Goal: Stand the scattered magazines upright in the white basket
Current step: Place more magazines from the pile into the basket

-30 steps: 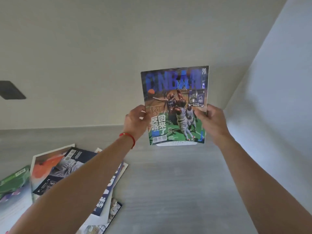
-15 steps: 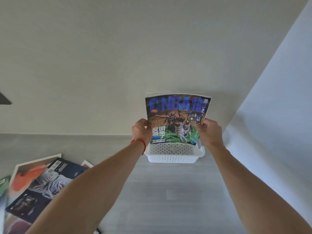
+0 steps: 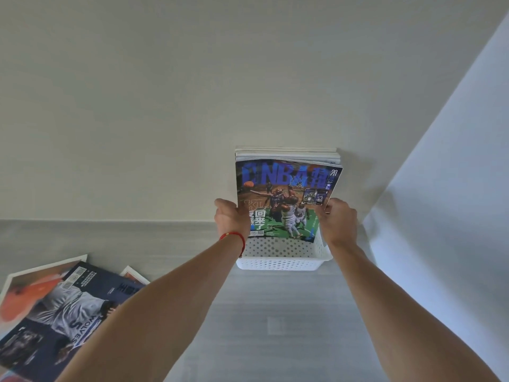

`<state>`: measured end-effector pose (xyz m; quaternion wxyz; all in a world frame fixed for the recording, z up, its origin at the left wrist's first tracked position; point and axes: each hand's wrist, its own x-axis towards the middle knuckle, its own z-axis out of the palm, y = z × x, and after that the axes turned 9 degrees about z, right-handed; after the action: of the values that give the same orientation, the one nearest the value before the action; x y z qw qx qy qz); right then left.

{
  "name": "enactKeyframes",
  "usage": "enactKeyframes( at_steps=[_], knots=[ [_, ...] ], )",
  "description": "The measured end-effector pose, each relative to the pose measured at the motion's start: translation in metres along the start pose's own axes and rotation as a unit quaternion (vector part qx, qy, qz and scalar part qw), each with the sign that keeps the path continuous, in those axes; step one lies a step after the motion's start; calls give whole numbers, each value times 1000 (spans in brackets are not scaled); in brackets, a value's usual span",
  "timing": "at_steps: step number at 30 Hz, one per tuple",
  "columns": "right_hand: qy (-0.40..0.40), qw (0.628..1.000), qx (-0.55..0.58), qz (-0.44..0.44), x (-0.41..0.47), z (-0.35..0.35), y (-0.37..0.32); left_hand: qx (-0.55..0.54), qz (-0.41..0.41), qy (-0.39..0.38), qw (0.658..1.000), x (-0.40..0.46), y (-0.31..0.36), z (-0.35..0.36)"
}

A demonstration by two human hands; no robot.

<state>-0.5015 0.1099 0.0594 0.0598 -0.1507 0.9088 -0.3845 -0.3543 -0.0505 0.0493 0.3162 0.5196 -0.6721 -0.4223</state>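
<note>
Lying loose at the far left of the grey wood-grain tabletop were the scattered glossy magazines, overlapped in a flat heap and not yet gathered. Moving right, the left hand, with a red cord at its wrist, pinched the left edge of a blue and green basketball magazine. That magazine stood nearly upright, its lower edge dipping inside the white perforated plastic basket, in front of several pale magazines already standing against the cream back wall. The right hand gripped the magazine's right edge. The step in hand looked like seating this one; the next move would likely call for lowering it to the basket floor and letting go without it slumping forward. The basket sat in the corner, close to the white side wall, so room was tight on the right and open toward the left.
</note>
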Motion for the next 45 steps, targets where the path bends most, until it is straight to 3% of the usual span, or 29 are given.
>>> enactKeyframes(
  at_steps=[10, 13, 17, 21, 25, 28, 31, 35, 39, 42, 45],
  knots=[
    [-103, 994, -9, 24, -20, -2, -4, -4, -10, -63, 998, 4, -1, -12],
    [-68, 997, 11, 27, -42, -6, -4, -50, 5, -63, 997, -10, 2, -31],
    [1, 996, 17, -88, -105, 6, -8, -130, 48, -81, 987, -42, -10, -75],
    [-145, 984, 25, -100, -188, 48, -30, -83, 104, -83, 988, -67, -56, -144],
    [-287, 951, -24, -113, -264, 94, -52, 7, 18, -112, 993, -69, -124, -218],
    [-353, 924, -66, -132, -311, 125, -68, 74, -14, -97, 992, -62, -169, -276],
    [-369, 912, -101, -150, -351, 154, -91, 115, 18, -100, 988, -52, -208, -332],
    [-330, 919, -140, -165, -391, 186, -123, 216, 97, -169, 957, -32, -243, -377],
    [-319, 913, -239, -85, -422, 203, -137, 351, 105, -298, 882, -31, -268, -389],
    [-297, 898, -310, -96, -428, 205, -130, 381, 104, -313, 864, -42, -270, -384],
    [-251, 902, -348, -48, -422, 198, -116, 436, 142, -301, 836, -60, -258, -374]
  ],
)
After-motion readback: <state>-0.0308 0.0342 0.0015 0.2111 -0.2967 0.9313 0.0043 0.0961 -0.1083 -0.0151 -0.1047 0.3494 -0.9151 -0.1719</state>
